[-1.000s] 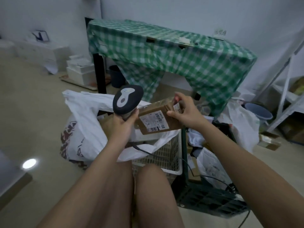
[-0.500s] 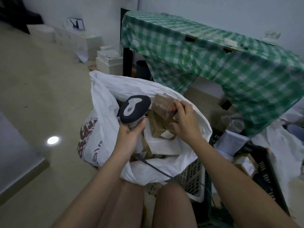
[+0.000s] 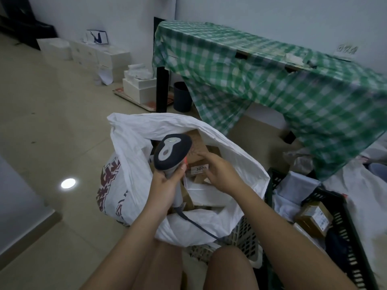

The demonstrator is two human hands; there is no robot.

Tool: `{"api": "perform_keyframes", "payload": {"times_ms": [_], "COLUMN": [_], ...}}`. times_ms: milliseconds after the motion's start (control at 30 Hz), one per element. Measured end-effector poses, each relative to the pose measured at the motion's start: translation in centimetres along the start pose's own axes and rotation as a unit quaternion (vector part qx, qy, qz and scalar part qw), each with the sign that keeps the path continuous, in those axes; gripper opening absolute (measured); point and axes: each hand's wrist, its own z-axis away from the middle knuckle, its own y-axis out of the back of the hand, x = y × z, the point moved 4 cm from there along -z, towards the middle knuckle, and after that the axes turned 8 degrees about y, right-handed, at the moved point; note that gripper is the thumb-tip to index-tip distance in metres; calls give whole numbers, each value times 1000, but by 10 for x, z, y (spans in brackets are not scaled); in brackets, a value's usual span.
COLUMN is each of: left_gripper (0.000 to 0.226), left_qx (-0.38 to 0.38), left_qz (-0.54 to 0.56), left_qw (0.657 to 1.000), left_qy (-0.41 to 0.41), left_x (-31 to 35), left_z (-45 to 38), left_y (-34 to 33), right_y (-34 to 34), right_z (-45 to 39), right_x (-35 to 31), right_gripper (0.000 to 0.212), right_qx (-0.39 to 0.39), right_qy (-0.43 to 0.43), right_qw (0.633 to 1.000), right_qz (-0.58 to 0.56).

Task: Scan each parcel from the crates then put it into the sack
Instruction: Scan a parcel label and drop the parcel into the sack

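Head view, looking down over the person's knees. Left hand (image 3: 165, 181) grips the handle of a dark handheld scanner (image 3: 172, 151), its head raised above the mouth of the white sack (image 3: 134, 155) and its cable (image 3: 199, 227) trailing down over the sack's near rim. Right hand (image 3: 222, 174) reaches into the sack, fingers curled over a brown parcel (image 3: 198, 164) bearing a white label; the parcel lies inside the sack among other brown boxes. At the sack's right side stand a white crate (image 3: 245, 237) and a dark crate (image 3: 343, 222), the latter holding a labelled brown box (image 3: 314, 218) and white bags. Beyond, a green checked cloth (image 3: 272, 84) covers a table, and white boxes (image 3: 109, 57) line the floor along the wall.
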Motion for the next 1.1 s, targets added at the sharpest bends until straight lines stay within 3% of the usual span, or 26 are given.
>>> {"api": "perform_keyframes", "payload": {"times_ms": [67, 200, 400, 500, 600, 700, 833, 900, 967, 1033, 1100], "left_gripper": [32, 22, 53, 62, 65, 78, 72, 67, 65, 54, 17], "left_qx": [-16, -78, -227, -293, -318, -405, -504, -524, -517, -498, -467], "left_qz": [-1, -8, -73, -108, -188, -248, -293, -340, -362, -377, -401], "left_qw": [1000, 997, 971, 950, 929, 879, 810, 776, 765, 766, 773], "left_qy": [-2, -6, -21, 14, 14, 33, 59, 93, 129, 149, 152], "left_x": [3, 11, 11, -3, -24, -44, -73, -98, -128, -156, -177], "left_z": [7, 26, 62, 78, 93, 118, 140, 137, 125, 107, 82], "left_y": [-8, -45, -135, -185, -230, -274, -322, -334, -343, -352, -365], "right_y": [16, 48, 98, 116, 132, 145, 163, 169, 170, 161, 151], "right_z": [19, 64, 131, 169, 205, 243, 307, 337, 360, 374, 379], "right_x": [-6, -20, -31, -27, -8, 16, 55, 75, 99, 129, 160], "right_gripper": [38, 20, 44, 45, 42, 43, 25, 8, 9, 12, 10], "right_qx": [65, 119, 91, 95, 113, 145, 316, 335, 333, 345, 362], "right_qy": [-21, -73, -117, -166, -223, -275, -377, -451, -509, -534, -541], "right_qw": [996, 978, 950, 925, 930, 927, 849, 819, 791, 767, 749], "right_qz": [-51, -153, -277, -329, -268, -209, -194, -119, -70, -85, -121]}}
